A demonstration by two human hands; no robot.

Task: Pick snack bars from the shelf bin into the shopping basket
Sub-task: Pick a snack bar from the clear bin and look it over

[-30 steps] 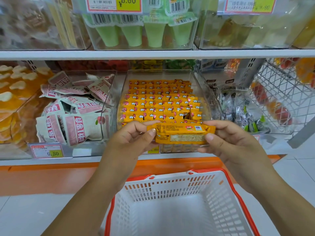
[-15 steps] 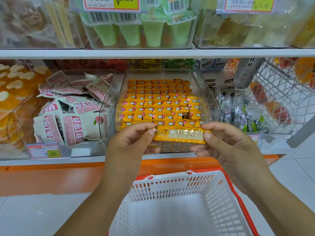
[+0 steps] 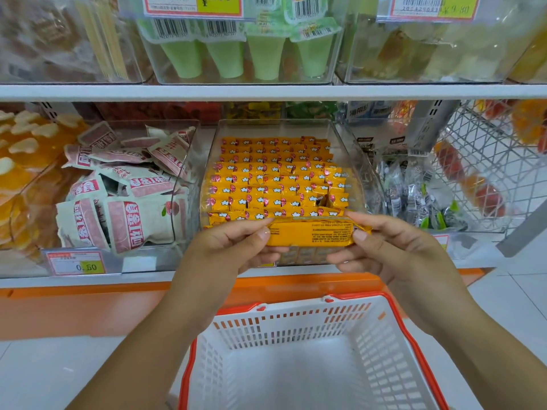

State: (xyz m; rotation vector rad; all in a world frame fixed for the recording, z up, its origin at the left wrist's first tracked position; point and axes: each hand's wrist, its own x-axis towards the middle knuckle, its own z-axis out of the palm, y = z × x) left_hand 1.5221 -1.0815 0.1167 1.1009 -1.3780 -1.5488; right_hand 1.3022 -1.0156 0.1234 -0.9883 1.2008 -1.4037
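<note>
Both hands (image 3: 233,247) pinch snack bar (image 3: 310,233) ends, above basket (image 3: 420,359).

both forearms extended forward; left hand (image 3: 232,251), right hand (image 3: 396,253) pinch opposite ends of snack bar (image 3: 310,234), thumbs nearside

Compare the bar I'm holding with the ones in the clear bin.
The held bar lies level, its full length and small-print side showing; the bin bars stand packed in rows, showing only tops with red and white marks. The held bar is pinched at its ends by the left hand and right hand, in front of the clear bin; the bin bars are untouched. Both share the same orange wrapper.
</note>
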